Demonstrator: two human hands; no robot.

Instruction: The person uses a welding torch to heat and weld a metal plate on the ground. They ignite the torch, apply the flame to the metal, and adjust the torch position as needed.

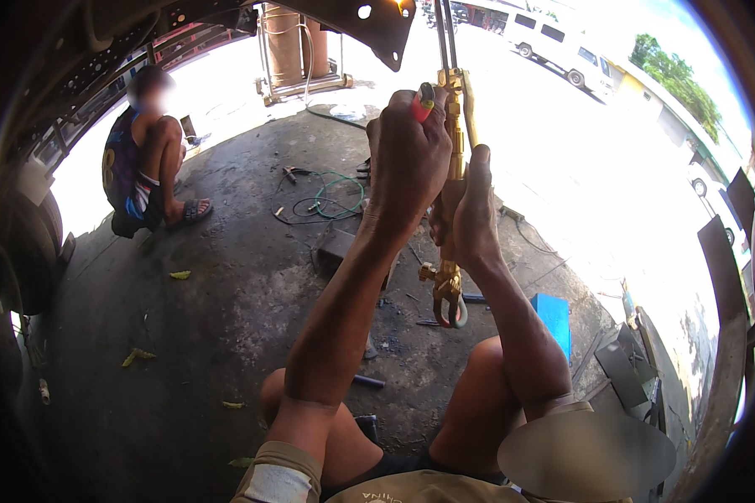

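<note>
A brass cutting torch (455, 126) stands nearly upright in front of me, its thin metal tubes running up past the top edge. My right hand (471, 214) is wrapped round its body, the thumb pointing up along the side. At the torch's lower end are a brass valve knob and a looped hose. My left hand (407, 159) is closed beside the upper part of the torch. From its fist pokes a small lighter (424, 102) with a red and green body. Whether the left fingers also touch the torch, I cannot tell.
A person (147, 151) squats at the left. Green and black cables (335, 197) lie on the dark concrete floor (218, 318). Gas cylinders (285, 50) stand on a cart behind. A steel bracket (377, 25) hangs overhead. A blue box (552, 325) and metal pieces (625, 365) lie at the right.
</note>
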